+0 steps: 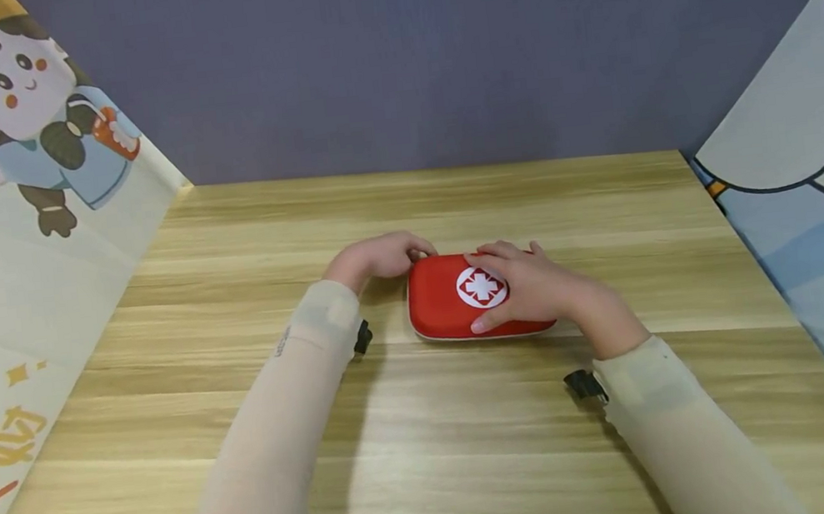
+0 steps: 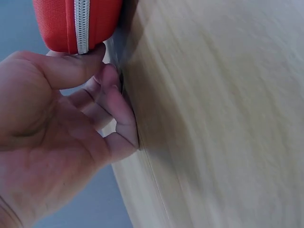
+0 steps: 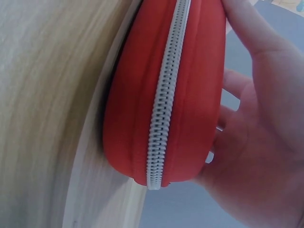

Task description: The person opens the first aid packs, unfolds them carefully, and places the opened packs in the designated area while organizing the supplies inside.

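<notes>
A red first-aid case (image 1: pixel 435 296) with a white cross emblem lies flat on the wooden table. My right hand (image 1: pixel 536 286) spans its right half from above and holds it, thumb near the front edge and fingers toward the back edge. At the back left corner is my left hand (image 1: pixel 378 256), its fingers bent. In the left wrist view, thumb and forefinger pinch at the silver zipper (image 2: pixel 81 26); any pull tab there is hidden by the fingertips. The zipper teeth (image 3: pixel 164 104) are meshed along the side seen in the right wrist view.
The wooden table (image 1: pixel 439 447) extends around the case on all sides. A grey-blue panel (image 1: pixel 429 62) stands along its back edge. Cartoon-printed sheets flank it, the left sheet (image 1: pixel 83 283) and the right sheet (image 1: pixel 784 142). Black mounts (image 1: pixel 585 385) are strapped at the wrists.
</notes>
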The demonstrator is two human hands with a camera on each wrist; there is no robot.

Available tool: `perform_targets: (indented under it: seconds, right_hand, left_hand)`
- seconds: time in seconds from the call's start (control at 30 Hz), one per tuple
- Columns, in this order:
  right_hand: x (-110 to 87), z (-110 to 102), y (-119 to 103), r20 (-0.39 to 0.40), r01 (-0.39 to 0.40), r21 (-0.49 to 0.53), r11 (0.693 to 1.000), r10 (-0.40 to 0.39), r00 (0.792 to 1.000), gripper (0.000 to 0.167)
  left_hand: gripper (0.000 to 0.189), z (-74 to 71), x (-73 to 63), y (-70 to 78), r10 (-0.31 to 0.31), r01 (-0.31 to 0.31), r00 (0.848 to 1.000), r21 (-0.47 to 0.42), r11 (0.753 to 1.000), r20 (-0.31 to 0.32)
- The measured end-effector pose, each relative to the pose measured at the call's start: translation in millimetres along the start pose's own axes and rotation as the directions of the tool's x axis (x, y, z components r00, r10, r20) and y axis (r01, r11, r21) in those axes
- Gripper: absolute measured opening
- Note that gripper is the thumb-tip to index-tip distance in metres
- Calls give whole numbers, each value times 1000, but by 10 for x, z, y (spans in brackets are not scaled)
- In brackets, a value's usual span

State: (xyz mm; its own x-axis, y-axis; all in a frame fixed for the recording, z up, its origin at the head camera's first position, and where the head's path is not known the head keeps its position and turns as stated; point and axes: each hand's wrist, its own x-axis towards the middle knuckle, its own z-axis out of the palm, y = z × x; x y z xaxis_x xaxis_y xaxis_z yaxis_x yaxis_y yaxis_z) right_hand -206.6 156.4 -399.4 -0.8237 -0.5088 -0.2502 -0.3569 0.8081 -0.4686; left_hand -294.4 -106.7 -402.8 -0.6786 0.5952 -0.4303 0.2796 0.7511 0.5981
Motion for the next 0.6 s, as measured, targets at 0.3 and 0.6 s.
perform_targets:
  seconds: [0.3, 0.6]
  right_hand:
    - [-8, 2, 14, -13, 8, -9, 1000, -8, 1000, 107]
    - [-15, -4, 8, -11, 12, -4, 1000, -12, 1000, 108]
  left_hand:
    - [56, -20, 56, 36, -25, 24, 1000, 47, 999, 14]
    - [55, -42, 49, -25, 59, -63, 997, 90, 994, 44]
